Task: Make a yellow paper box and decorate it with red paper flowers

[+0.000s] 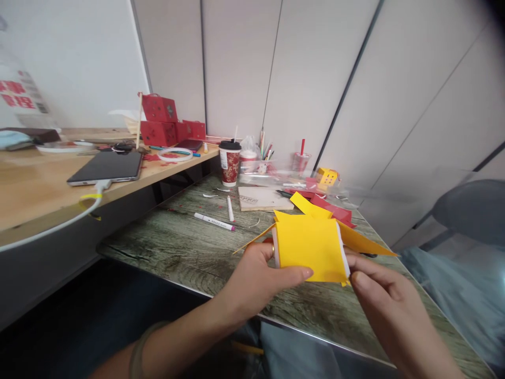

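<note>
A partly folded yellow paper box [310,247] is held above the near part of the dark wood-grain table [158,231]. Its white inner edges show at both sides, and loose flaps spread out left and right. My left hand [264,279] grips the box from the left, thumb flat across the front face and the other fingers hidden behind it. At the lower right corner, my right hand [381,295] pinches the box edge, with its thumb in front and fingers behind the side. Behind the box lie yellow paper strips [310,206] and red paper pieces [335,210].
A white marker [215,221], a shorter marker [230,208] and a pale board [264,199] lie beyond the hands. Farther back stand a lidded paper cup [229,163] and a yellow dotted cube [328,178]. On the higher wooden desk are a tablet [106,167] and red boxes [160,133].
</note>
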The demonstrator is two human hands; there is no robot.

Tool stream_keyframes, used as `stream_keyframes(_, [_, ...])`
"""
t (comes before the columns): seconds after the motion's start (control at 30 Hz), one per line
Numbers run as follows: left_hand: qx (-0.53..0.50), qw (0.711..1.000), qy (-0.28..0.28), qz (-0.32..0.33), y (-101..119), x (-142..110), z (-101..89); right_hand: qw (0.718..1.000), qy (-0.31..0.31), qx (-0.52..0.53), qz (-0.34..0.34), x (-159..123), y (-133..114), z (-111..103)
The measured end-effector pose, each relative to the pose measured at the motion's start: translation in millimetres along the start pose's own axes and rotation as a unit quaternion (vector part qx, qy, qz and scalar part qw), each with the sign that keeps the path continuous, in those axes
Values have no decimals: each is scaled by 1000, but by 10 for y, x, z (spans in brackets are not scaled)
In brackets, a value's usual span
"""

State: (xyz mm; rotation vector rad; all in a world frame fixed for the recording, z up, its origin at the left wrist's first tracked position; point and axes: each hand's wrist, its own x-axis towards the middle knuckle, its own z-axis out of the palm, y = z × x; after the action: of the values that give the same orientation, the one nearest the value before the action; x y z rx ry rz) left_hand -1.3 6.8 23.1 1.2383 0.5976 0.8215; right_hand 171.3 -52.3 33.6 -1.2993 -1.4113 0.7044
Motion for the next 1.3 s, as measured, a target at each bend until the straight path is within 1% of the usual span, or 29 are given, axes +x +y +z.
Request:
stream_keyframes(0.07, [6, 1000, -24, 7, 20, -11, -1, 1000, -20, 11, 19, 4, 17, 17])
stream_keyframes(0.17, [9, 999, -36, 26, 29, -5, -7, 999, 8, -27, 29, 1, 6, 79])
stream_keyframes(0.23, [6, 999, -36, 37, 12, 15, -21, 998, 31, -58, 12, 1, -8, 115])
stream_keyframes(0.3, [-6, 998, -44, 42, -21, 43, -39, 996, 35, -86, -9, 6, -18, 128])
stream_keyframes(0.4, [-42, 997, -59, 30, -82, 82, -64, 992, 39, -116, -35, 22, -28, 112])
stream_keyframes(0.47, [-65, 996, -61, 24, -120, 99, -71, 991, 33, -116, -51, 34, -32, 95])
stream_keyframes(0.57, [-89, 994, -53, 34, -162, 112, -65, 993, 28, -96, -60, 50, -16, 86])
stream_keyframes(0.7, [-109, 992, -52, 39, -192, 125, -54, 994, 87, -61, -2, 68, 58, 99])
stream_keyframes(0.8, [-92, 996, 0, 16, -202, 137, -63, 990, 132, 4, 41, 78, 115, 106])
stream_keyframes(0.87, [-84, 996, 29, 9, -201, 140, -69, 986, 145, 41, 65, 82, 137, 102])
stream_keyframes(0.93, [-86, 996, 35, 12, -194, 137, -70, 983, 140, 74, 89, 90, 146, 87])
stream_keyframes(1.03, [-97, 995, 35, 13, -179, 136, -63, 981, 106, 122, 104, 103, 148, 58])
stream_keyframes(1.13, [-126, 992, 17, 4, -175, 138, -59, 979, 80, 135, 128, 101, 160, 48])
stream_keyframes(1.2, [-151, 988, 6, 0, -175, 136, -58, 976, 85, 136, 147, 83, 178, 59])
stream_keyframes(1.3, [-188, 982, 0, -8, -167, 128, -55, 973, 116, 141, 145, 49, 210, 80])
